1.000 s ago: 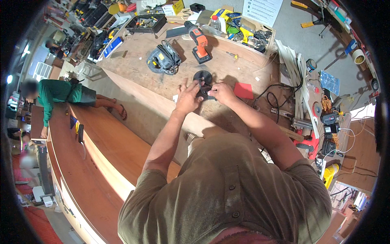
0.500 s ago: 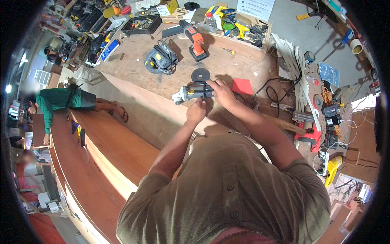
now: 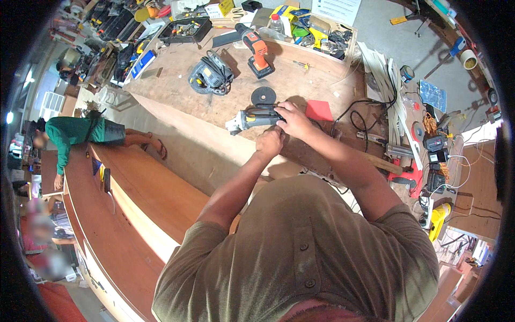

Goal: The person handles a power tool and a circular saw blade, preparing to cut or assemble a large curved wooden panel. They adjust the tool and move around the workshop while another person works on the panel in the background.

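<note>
Printed matter: a sheet (image 3: 336, 9) with lines of text past the far edge of the bench (image 3: 298, 85); a lettered box (image 3: 221, 8). The grinder (image 3: 254, 118) lies on the bench, head leftward, just nearer than the disc (image 3: 263, 96). Right hand (image 3: 294, 120): bent over the grinder's rear end. Left hand (image 3: 270, 141): curled close beside it. Either hand's grip cannot be told.

My right hand (image 3: 293, 119) grips the grinder (image 3: 256, 119) at its right end — left hand (image 3: 270, 141) just near, black disc (image 3: 263, 97) on the far side.
</note>
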